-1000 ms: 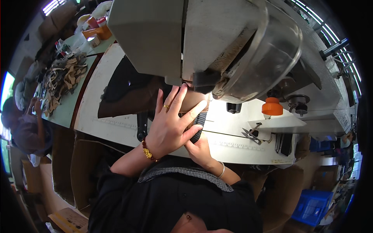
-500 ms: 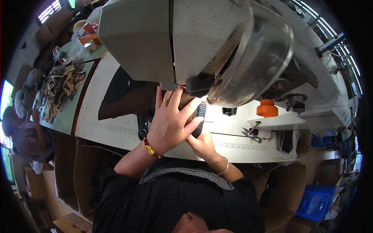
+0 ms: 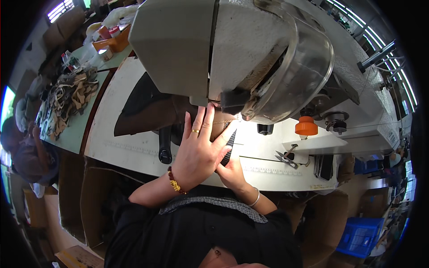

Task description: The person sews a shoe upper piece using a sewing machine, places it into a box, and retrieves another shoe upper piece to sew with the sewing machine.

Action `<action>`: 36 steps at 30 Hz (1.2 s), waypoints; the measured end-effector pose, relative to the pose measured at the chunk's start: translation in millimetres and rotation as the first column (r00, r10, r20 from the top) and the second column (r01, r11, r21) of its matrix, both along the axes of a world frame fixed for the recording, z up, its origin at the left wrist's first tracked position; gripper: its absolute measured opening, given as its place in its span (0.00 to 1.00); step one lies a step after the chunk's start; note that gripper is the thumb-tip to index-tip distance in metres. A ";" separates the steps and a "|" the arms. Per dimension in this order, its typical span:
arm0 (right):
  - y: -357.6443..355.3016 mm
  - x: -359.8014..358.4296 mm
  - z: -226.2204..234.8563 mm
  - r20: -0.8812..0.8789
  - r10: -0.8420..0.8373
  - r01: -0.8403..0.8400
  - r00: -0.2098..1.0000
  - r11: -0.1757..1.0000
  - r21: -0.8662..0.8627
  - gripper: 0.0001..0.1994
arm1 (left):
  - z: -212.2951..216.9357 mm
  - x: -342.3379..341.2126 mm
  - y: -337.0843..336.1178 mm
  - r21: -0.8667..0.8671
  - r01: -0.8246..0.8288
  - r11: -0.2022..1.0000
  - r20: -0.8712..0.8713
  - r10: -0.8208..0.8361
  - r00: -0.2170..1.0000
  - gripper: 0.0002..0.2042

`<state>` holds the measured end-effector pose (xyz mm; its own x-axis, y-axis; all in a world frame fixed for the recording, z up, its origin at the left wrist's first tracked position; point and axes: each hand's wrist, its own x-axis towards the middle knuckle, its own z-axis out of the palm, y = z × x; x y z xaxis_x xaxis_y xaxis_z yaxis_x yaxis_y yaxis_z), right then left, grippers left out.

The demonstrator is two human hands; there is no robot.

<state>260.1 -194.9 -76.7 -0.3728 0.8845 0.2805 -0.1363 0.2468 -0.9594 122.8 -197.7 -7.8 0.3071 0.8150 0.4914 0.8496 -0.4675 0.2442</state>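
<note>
A brown leather piece with a dark lining, a stitched seam and a black ribbed strip lies under the sewing machine head. My left hand rests on it palm down, fingers stretched forward and somewhat spread, the fingertips close to the machine's needle area. Partly under the left hand, my right hand holds the near edge of the piece by the ribbed strip; most of its fingers are hidden. Machine parts cover the needle itself. A lit patch shows just right of the leather.
Snips lie on the white table to the right, near an orange knob. A black lever-like part stands left of my hand. Leather scraps cover a green table at left, where another person sits. A blue crate stands lower right.
The leather has shifted a little under the machine; more of the stitched seam shows and less of the ribbed strip. My left hand has moved slightly with it. The whole view has shifted slightly.
</note>
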 end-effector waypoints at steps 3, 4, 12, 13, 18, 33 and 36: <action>-2.1 3.5 -7.3 -0.008 0.044 -0.044 0.999 0.986 -0.162 0.10 | 2.5 0.0 0.6 -0.012 -0.002 1.000 -0.020 0.002 1.000 0.25; -3.3 3.5 -7.8 -0.010 0.043 -0.044 0.999 0.986 -0.161 0.10 | 3.0 -0.2 0.9 -0.019 -0.001 1.000 -0.021 0.001 1.000 0.25; -2.3 3.5 -2.2 -0.017 0.032 -0.033 0.999 0.995 -0.090 0.09 | 2.5 0.5 2.8 -0.017 -0.005 1.000 -0.013 0.004 1.000 0.25; 0.1 2.7 -1.6 -0.018 0.032 -0.033 0.999 0.996 -0.088 0.09 | 2.3 0.7 3.9 -0.020 -0.016 1.000 -0.001 0.016 1.000 0.25; 5.5 0.0 -1.2 -0.055 0.017 -0.024 0.998 0.992 -0.125 0.06 | 0.8 -1.0 11.7 -0.011 -0.014 1.000 0.002 0.014 1.000 0.25; 13.9 0.3 -4.2 -0.026 0.020 -0.024 0.999 0.984 -0.179 0.06 | -1.0 -3.8 26.1 0.019 0.024 1.000 0.060 -0.025 0.998 0.20; 13.9 -1.2 -2.1 -0.020 0.016 -0.020 1.000 0.979 -0.203 0.07 | -0.1 -4.9 26.0 0.037 0.023 0.999 0.056 -0.026 0.998 0.19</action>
